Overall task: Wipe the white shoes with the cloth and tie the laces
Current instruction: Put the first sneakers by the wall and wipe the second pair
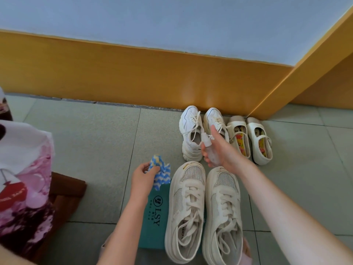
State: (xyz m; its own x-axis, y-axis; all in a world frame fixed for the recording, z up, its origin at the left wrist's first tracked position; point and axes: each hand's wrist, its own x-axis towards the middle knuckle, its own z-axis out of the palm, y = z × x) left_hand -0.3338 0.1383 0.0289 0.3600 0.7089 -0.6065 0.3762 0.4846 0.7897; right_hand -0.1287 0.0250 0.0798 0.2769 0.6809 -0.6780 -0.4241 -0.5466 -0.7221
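Nearest pair: cream mesh lace-up sneakers (185, 213), side by side on the floor, toes pointing away from the camera, laces threaded through the eyelets; knots cannot be told.
Under the pair: teal paper bag (154, 217) printed "LSY", lying flat, left sneaker resting on its right part.
Left hand (142, 178): thumb and fingers pinching a crumpled blue, white and yellow wavy-striped cloth (161, 173), held just above the top edge of the bag, beside the toe of the left sneaker.
Right hand (219, 150): fingers curled round a clear plastic spray bottle (209, 148), index finger stretched up beside the spray head, arm reaching out over the near pair.
Far pair: small white chunky-soled sneakers (191, 131), near the wall, toes to the wall, laces loose and trailing across the openings; right shoe partly hidden behind the bottle and hand.
Beside the far pair, right: cream strap shoes (260, 142) with bright patterned insoles, close together.
Ground: grey-green tiled floor (95, 150), carrying all three pairs.
Backdrop: yellow wall band (133, 77) under pale blue wall, turning a corner at right.
Left edge: white and pink printed fabric (24, 159) over a brown wooden furniture corner (65, 188).
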